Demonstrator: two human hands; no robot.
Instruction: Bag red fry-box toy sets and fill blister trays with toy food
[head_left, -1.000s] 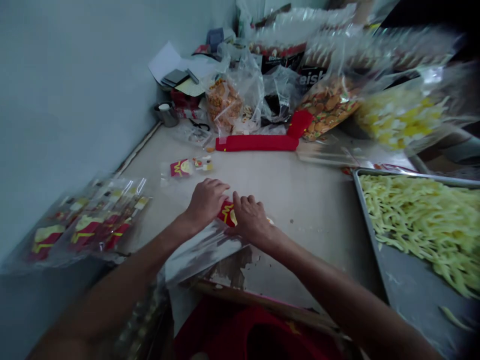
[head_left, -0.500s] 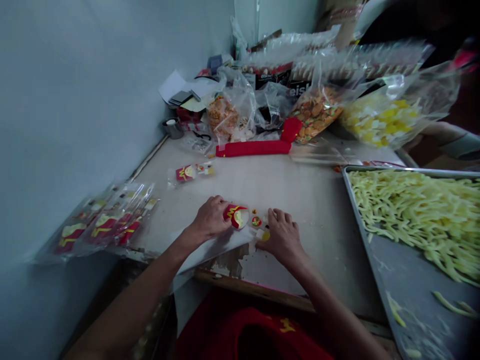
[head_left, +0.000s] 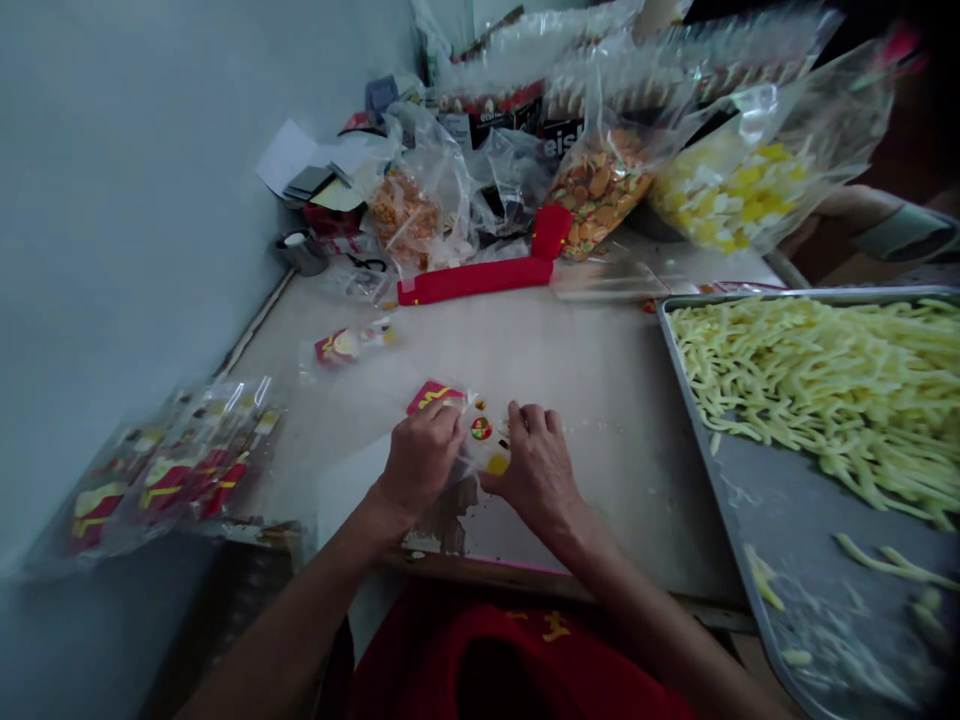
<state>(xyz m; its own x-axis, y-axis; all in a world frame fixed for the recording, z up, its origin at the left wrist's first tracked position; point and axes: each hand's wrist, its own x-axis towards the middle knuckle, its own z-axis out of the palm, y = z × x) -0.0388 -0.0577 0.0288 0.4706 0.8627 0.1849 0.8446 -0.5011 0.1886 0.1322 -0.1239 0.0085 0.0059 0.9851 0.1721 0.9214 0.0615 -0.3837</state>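
The person's 2 hands work low over the near part of the bench (head_left: 622, 420). The left hand (head_left: 424, 455) has its fingers bent in and gathered at the tips, pinching a clear bag (head_left: 461, 468). A red packet (head_left: 433, 394) with a yellow mark lies just beyond its knuckles, partly hidden by them. The right hand (head_left: 537, 462) bends over the other end, thumb spread well apart from the forefinger. Between the 2 hands show small pieces: a round red piece (head_left: 481, 428), a yellow piece (head_left: 497, 464) and a small brown piece (head_left: 480, 405). I cannot tell whether these lie inside the bag.

Farther back on the left is another red packet (head_left: 336, 348) in clear plastic. At the bench's left edge, filled bags (head_left: 165, 475) lie overlapping. On the right, a metal tray (head_left: 750, 540) holds a heap of pale yellow strips (head_left: 825, 365), with a few loose strips nearer its front.

Across the back lies a long red cloth (head_left: 476, 280). Behind it stand a bag of orange bits (head_left: 405, 215), a bag of biscuits (head_left: 604, 190) and a bag of yellow and white pieces (head_left: 757, 195). Beside that last bag is a co-worker's hand (head_left: 844, 212); I cannot tell what its fingers do. A grey cup (head_left: 306, 256) stands at the left wall.
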